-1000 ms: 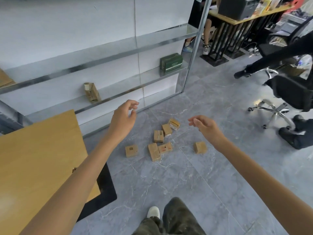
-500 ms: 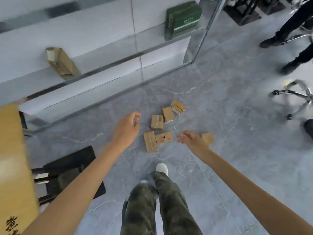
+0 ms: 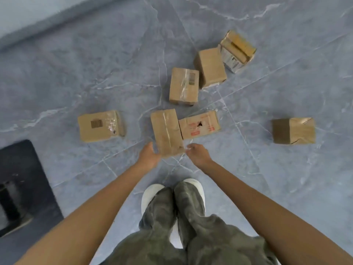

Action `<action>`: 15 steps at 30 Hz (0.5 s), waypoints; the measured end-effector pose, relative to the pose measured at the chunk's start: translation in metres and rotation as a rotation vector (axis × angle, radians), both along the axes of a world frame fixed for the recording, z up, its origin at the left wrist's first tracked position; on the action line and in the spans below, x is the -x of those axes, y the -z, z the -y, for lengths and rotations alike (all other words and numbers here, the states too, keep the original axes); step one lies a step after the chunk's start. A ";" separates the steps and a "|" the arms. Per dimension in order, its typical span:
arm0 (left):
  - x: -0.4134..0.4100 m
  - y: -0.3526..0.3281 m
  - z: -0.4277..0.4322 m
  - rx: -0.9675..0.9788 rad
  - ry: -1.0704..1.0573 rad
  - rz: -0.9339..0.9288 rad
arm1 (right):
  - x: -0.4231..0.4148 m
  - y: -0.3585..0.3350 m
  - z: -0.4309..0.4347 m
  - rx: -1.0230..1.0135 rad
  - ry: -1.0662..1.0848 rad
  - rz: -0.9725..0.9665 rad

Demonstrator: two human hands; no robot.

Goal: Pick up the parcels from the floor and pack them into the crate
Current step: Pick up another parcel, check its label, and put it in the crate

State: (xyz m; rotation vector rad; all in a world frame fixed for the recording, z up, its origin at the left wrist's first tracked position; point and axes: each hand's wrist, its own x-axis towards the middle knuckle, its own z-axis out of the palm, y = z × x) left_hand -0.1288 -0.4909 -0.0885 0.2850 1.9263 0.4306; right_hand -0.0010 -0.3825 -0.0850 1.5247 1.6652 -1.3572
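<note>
Down at the floor [image 3: 95, 64], both hands have been lowered to the nearest parcel [image 3: 165, 131], which lies flat. The left hand [image 3: 150, 155] is set against its near corner, grip indiscernible; the right hand [image 3: 196, 153], loosely curled beside it, holds nothing. Lifting is judged imminent.

Brown matt cardboard makes the taped parcel [image 3: 159, 123], with glossy clear tape [image 3: 167, 131] down its length and a crumpled near end. Touching its right side, the red-printed parcel [image 3: 199, 127] is the same dull card, torn through at one spot. Left of it, the barcode parcel [image 3: 100, 126] carries wrinkled shiny tape. Under it the floor [image 3: 76, 73] is smooth grey marble-look tile with a soft sheen. Nearer than it are trousers [image 3: 172, 236] of mottled olive cloth and smooth white shoes [image 3: 150, 194]
</note>
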 end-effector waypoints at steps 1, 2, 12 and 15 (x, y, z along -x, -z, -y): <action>-0.001 0.020 -0.004 -0.006 -0.056 0.030 | 0.003 0.020 0.000 0.036 -0.034 -0.028; -0.004 0.033 -0.007 -0.004 -0.073 0.025 | 0.006 0.033 0.001 0.059 -0.038 -0.058; 0.004 -0.090 -0.013 -0.019 -0.103 -0.297 | 0.009 -0.098 0.009 -0.073 0.030 -0.247; 0.015 -0.191 -0.025 -0.124 -0.103 -0.360 | 0.012 -0.200 0.001 -0.164 0.061 -0.326</action>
